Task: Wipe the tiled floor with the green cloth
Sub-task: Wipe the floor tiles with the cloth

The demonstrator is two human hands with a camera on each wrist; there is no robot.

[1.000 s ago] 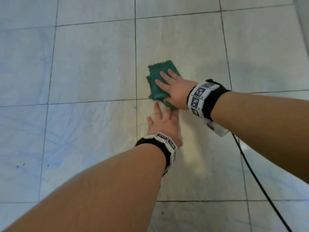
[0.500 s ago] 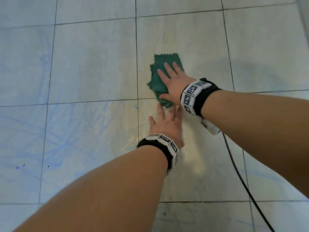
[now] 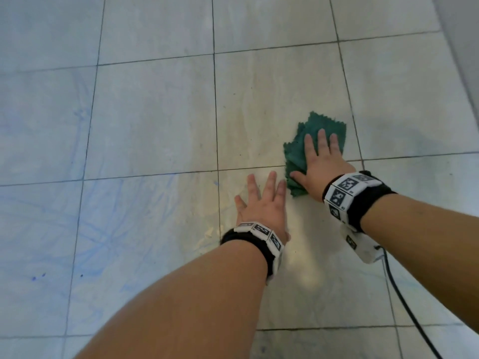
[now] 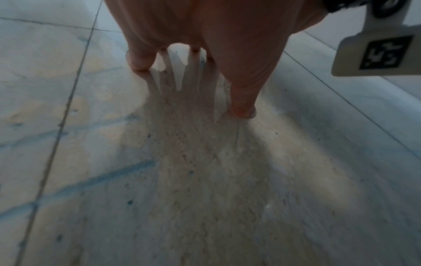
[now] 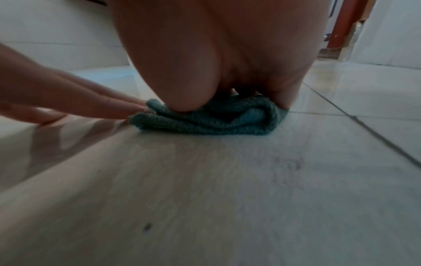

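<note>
A folded green cloth [image 3: 298,151] lies on the pale tiled floor [image 3: 155,120] at a grout line. My right hand [image 3: 320,159] presses flat on top of it with straight fingers, covering most of it. In the right wrist view the palm bears down on the bunched green cloth [image 5: 205,122]. My left hand [image 3: 261,200] lies flat on the bare tile just left of the cloth, fingers spread, its fingertips [image 5: 127,109] close to the cloth's edge. From the left wrist the left hand's fingers [image 4: 241,86] rest on the floor.
Blue smears mark the tiles [image 3: 85,216] at the left, with a few dark blue dots [image 3: 39,276]. A black cable [image 3: 409,312] trails from the right wrist toward the lower right. A white wall base [image 3: 461,47] runs along the far right.
My right hand has slid the cloth to the right across the tile, and its fingers now point away from me. My left hand stays flat on the floor.
</note>
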